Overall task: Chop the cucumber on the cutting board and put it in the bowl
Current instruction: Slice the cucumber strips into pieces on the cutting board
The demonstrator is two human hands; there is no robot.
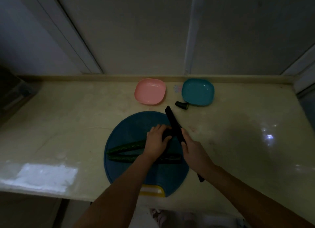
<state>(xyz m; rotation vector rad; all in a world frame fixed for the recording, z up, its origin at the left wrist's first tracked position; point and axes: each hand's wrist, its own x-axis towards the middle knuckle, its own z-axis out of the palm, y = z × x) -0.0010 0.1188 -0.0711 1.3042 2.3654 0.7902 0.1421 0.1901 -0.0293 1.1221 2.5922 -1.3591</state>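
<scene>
Two long dark green cucumber pieces lie on the round blue cutting board (129,124): the upper cucumber (126,147) runs up to the right under my left hand (157,141), the lower cucumber (122,158) lies flat below it. My left hand curls over the upper cucumber's right end and holds it down. In my right hand (194,152) is a black knife (173,124), its blade pointing away and resting right beside my left fingers. A pink bowl (150,91) and a teal bowl (197,92) stand at the back of the counter, both without contents.
A cut cucumber end (182,105) lies on the beige counter (68,125) just left of the teal bowl's front rim. The board has a yellow handle (152,191) at the counter's front edge. A wall runs behind the bowls. The scene is dim.
</scene>
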